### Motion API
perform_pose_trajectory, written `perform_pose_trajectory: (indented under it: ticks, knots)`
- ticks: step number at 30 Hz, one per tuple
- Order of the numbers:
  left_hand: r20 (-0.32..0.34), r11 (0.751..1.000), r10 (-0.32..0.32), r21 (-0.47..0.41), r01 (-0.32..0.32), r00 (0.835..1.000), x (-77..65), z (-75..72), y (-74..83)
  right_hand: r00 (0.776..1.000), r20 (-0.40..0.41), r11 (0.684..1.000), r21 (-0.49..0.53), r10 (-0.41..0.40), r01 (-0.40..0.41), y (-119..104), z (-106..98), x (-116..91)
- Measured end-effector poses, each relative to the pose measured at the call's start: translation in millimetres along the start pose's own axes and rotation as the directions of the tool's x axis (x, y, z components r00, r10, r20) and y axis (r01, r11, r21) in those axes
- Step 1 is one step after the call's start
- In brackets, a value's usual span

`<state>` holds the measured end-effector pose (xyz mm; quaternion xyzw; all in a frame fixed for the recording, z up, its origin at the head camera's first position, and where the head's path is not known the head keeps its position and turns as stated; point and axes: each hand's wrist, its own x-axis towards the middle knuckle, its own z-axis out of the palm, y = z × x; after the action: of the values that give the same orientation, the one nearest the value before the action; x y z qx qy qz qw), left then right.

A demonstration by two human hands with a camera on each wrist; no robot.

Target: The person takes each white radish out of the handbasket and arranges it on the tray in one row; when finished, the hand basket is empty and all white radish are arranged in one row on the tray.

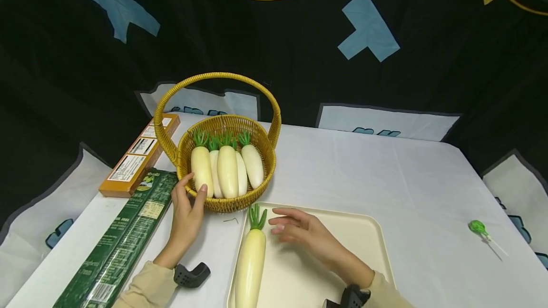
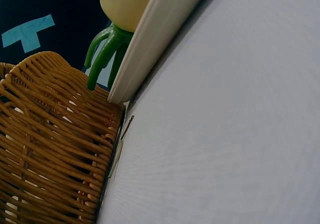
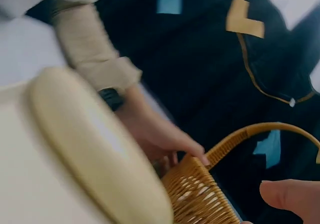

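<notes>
Gripping the wicker basket [image 1: 229,205] at its near left rim with the left hand [image 1: 187,215], with the thumb laid over the rim and the fingers spread away from it. Reaching in from the basket's near left with that forearm, bare at the wrist beyond a beige sleeve [image 1: 147,289]. Holding the right hand [image 1: 306,234] apart from the basket, to its near right, above a cream tray [image 1: 351,229], with slack, slightly bent fingers pointing leftward. Poised just beside the leafy end of a loose white radish [image 1: 250,270]. Lying, that one, on the tray in front of the basket, with leaves toward it. Inside the basket, five more radishes [image 1: 228,175]. To the basket's left, an orange box [image 1: 137,153]; to its near left, a long green package [image 1: 124,241].
</notes>
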<state>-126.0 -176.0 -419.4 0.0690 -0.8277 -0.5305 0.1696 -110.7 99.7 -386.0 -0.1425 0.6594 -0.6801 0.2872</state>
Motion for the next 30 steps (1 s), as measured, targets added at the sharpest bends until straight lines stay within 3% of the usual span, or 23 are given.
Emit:
perform_pose_trajectory:
  ticks: [5,14,27,30]
  knots:
    - [0.003,1.000,0.005,0.000,-0.005,1.000,-0.2,-0.2,0.1,0.997,0.077,0.981,0.195,0.001,-0.017,-18.4,-7.4,23.4]
    - [0.001,1.000,0.012,0.004,-0.012,1.000,-0.5,-0.5,0.7,0.993,0.111,0.932,0.363,-0.044,0.001,-43.7,-5.5,71.6]
    - [0.003,1.000,0.003,0.012,-0.003,1.000,-0.6,-0.4,-0.2,0.997,0.079,0.929,0.369,-0.025,-0.006,-57.5,9.0,114.8]
    - [0.000,1.000,0.005,0.011,-0.005,1.000,0.4,0.1,-0.7,1.000,-0.002,0.934,0.356,-0.025,0.024,-59.9,14.4,122.9]
